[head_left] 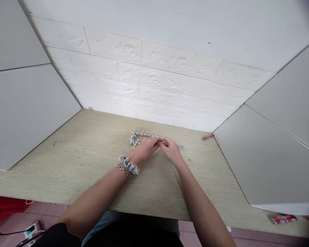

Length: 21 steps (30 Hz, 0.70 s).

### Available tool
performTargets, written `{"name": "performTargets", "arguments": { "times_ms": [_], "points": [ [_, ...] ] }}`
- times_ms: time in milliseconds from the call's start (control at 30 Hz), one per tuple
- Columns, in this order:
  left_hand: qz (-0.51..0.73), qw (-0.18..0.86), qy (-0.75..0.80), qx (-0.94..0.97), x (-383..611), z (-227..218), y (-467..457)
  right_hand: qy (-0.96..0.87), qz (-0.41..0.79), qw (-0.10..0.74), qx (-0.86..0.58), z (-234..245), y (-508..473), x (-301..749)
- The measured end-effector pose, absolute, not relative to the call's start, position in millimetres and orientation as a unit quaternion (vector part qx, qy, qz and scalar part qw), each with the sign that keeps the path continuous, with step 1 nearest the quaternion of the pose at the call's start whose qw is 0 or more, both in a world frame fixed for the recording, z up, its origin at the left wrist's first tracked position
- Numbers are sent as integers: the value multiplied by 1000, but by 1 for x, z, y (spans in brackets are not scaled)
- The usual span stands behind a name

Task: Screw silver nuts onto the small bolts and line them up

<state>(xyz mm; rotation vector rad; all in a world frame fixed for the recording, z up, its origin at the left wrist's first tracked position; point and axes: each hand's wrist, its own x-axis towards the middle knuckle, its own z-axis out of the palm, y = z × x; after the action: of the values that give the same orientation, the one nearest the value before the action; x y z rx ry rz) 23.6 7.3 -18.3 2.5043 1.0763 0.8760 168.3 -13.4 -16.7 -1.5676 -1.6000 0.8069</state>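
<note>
My left hand (148, 147) and my right hand (170, 151) meet fingertip to fingertip just above the table. Between them shows a small metal piece (158, 142), which looks like a bolt, pinched by my left fingers. My right thumb and forefinger are closed against its other end; whatever they hold is hidden. Behind and left of my hands, several short bolts (142, 133) with washer-like heads stand upright in a bent row. Past my right hand lies a small group of metal nuts (181, 147). Part of the bolt row is covered by my left hand.
The wooden table (100, 137) ends at a white brick-patterned wall (151, 79). Grey panels stand at left (33, 116) and right (280, 154). One red tube-like wrapper (208, 137) lies in the far right corner, another red roll (283, 219) by the near right edge.
</note>
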Motion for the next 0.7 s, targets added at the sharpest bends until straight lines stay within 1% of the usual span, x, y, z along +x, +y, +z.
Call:
{"name": "performTargets", "arguments": {
  "times_ms": [233, 433, 700],
  "points": [
    [285, 130, 380, 870, 25, -16, 8, -664, 244, 337, -621, -15, -15, 169],
    [287, 137, 394, 862, 24, -12, 6, -629, 289, 370, -619, -14, -15, 168],
    [288, 141, 374, 870, 24, -15, 6, -635, 297, 372, -609, -14, -15, 167]
  ]
}}
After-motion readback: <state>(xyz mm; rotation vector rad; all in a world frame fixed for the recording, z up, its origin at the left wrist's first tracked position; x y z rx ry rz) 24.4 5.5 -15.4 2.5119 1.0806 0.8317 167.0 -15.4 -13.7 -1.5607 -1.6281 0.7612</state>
